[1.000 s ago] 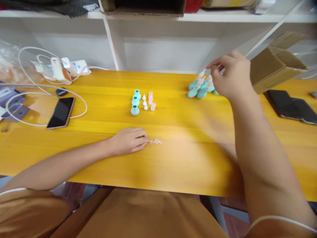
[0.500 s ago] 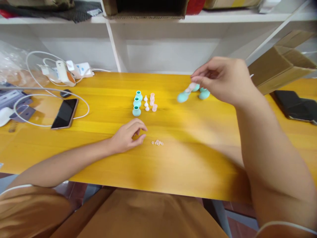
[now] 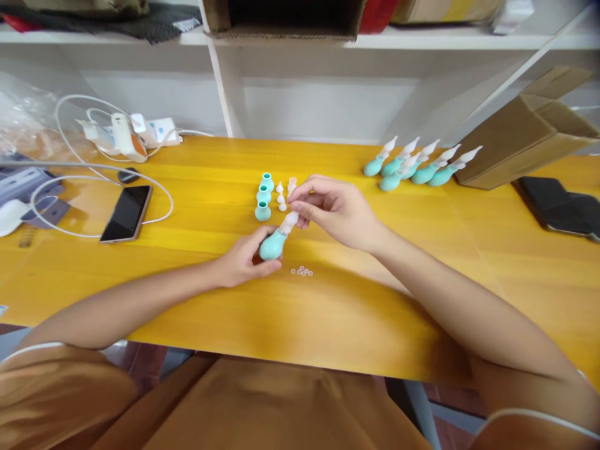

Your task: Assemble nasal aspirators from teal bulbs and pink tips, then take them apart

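Left fingers (image 3: 269, 265): curled round the teal bulb (image 3: 272, 245), pinning it low over the desk (image 3: 187, 294).
Right fingers (image 3: 300, 209): pinched narrow on the pale nozzle (image 3: 289, 220) that sticks up out of that bulb.
Left hand (image 3: 244, 259): a second ago it lay flat by the small rings (image 3: 302, 271); now it has lifted to take the bulb.
Right hand (image 3: 340, 209): it was out at the far row of finished pieces (image 3: 417, 165); it has come back to the middle with one piece, so both hands now meet on a single assembled unit.
Where the piece sits: just in front of the column of loose teal bulbs (image 3: 264, 197) and the pale tips (image 3: 284, 195) beside them, rings just to its right.
Further out: phone (image 3: 126, 212) and white cable (image 3: 94, 187) at left, cardboard box (image 3: 525, 134) at right.
Hard to tell: whether the nozzle is seated or being twisted; the joint is blurred and partly behind the fingers. The ring count is too small to read.
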Tool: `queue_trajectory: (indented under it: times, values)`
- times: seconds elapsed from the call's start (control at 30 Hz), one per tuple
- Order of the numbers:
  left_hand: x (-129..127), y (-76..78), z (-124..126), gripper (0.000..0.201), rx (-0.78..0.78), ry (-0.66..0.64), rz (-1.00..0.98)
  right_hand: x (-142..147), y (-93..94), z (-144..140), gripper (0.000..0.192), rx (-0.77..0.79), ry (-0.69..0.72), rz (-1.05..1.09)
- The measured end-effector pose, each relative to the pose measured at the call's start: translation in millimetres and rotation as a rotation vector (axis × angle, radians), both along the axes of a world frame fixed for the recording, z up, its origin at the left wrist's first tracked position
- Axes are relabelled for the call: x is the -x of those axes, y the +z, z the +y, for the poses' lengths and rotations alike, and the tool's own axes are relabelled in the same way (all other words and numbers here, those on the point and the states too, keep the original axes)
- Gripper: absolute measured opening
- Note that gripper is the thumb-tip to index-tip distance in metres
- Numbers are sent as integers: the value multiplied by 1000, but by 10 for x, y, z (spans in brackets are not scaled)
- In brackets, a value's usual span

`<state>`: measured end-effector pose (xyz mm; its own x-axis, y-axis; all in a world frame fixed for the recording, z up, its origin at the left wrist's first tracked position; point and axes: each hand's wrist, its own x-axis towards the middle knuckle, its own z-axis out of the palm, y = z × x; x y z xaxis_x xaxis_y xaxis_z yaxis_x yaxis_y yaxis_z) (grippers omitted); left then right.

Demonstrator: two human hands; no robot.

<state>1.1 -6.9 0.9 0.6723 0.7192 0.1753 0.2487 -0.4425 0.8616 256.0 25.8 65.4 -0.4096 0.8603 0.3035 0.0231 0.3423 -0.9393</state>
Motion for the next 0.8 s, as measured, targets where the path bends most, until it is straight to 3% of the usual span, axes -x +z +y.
queue_trajectory:
  times: [0.1, 0.2, 0.37, 0.47, 0.57, 0.7, 0.8]
  values:
    - [-31, 8, 38, 46, -79, 180, 81, 33, -79, -18, 49, 43, -21, -58]
    - [-67, 15, 36, 36, -151, 234, 159, 87, -193, -24, 64, 98, -11, -193]
    - [-77, -6, 33, 22, -223, 210, 222, 181, -489, 26, 72, 290, 71, -72]
    - [-48, -16, 90, 27, -161, 129, 186, 230, -621, 23, 66, 371, 126, 104]
    - [-30, -9, 142, 34, -74, 21, 114, 255, -620, -5, 62, 369, 174, 255]
    - [-36, 22, 142, 43, -59, -68, 36, 197, -536, 32, 59, 206, 58, 250]
    - [-40, 44, 119, 43, -110, -166, 74, 112, -569, 122, 55, -164, -95, -93]
